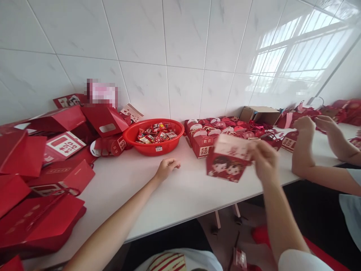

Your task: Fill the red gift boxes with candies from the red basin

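My right hand (265,160) is pinched on the upper edge of a red gift box (227,167), held tilted above the table and slightly blurred. Two cartoon faces are printed on its front, and a pale pink panel shows at the top. Over the white table my left hand (167,168) is loosely closed, with nothing visible in it. Just behind that hand stands a red plastic basket (154,149) filled with small wrapped sweets (158,132). Closed red gift boxes (204,143) with handles stand in rows behind the held box.
Opened red boxes (60,177) are piled on the left of the white table (158,203). At the back right is a cardboard box (261,114). Another person's hands (306,126) are raised at the right. A tiled wall (186,45) bounds the table behind.
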Available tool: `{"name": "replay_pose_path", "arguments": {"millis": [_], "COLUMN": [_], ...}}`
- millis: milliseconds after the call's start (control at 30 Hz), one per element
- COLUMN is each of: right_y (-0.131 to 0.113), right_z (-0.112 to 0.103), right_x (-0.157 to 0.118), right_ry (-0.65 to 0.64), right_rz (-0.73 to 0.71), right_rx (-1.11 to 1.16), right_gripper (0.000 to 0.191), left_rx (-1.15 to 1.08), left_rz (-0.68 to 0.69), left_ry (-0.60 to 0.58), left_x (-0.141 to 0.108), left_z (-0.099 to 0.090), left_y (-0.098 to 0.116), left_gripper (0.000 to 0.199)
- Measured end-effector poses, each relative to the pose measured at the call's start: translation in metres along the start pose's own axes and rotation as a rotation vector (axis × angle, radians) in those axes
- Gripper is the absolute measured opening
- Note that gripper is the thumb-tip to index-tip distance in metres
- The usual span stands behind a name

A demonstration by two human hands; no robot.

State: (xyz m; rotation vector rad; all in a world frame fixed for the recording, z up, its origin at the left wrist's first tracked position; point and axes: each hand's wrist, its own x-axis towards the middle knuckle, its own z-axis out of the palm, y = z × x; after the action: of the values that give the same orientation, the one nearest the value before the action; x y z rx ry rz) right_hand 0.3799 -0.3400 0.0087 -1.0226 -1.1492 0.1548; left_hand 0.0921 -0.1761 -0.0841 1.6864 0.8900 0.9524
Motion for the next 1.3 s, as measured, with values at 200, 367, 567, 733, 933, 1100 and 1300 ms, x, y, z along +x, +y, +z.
{"name": "replay_pose_path", "arguments": {"millis": [200,367,567,733,933,1100,1300], "right_y": [-0.015,0.003,0.027,0.037,0.029,0.019,0.009], "right_z": [-0.035,0.044,0.11,0.134,0.144,0.14,0.134], "right_x": [0.008,-0.029,-0.043,-0.046,-0.049,-0.05,-0.062], "right_ry": [0.243,-0.116,-0.477,-0.588,-0.543,-0.462,-0.434], "right_rz": [-0.124,0.004,0.053,0.029,0.092,0.111,0.056], "right_rx": [-0.03,-0.132,0.133,0.098,0.035,-0.082,-0.13], "right_gripper": [0.03,0.037,0.038,0.03,0.031,0.042,0.039], "left_rx": [-0.019,-0.162,-0.001,-0.047,-0.032,0.035,0.221], "left_rz": [0.101,0.463,0.533,0.443,0.222,0.265,0.444], "left_ry": [-0.041,-0.008,0.25,0.293,0.178,0.034,0.201], "left_x": [-0.005,-0.026,-0.03,-0.023,-0.034,-0.056,-0.074], "left_z": [0.013,0.025,0.011,-0.01,-0.014,-0.022,-0.024], "left_y": [0.007,0.041,0.058,0.073,0.082,0.079,0.075], "left_gripper": [0.03,0.064,0.043,0.033,0.039,0.032,0.009]}}
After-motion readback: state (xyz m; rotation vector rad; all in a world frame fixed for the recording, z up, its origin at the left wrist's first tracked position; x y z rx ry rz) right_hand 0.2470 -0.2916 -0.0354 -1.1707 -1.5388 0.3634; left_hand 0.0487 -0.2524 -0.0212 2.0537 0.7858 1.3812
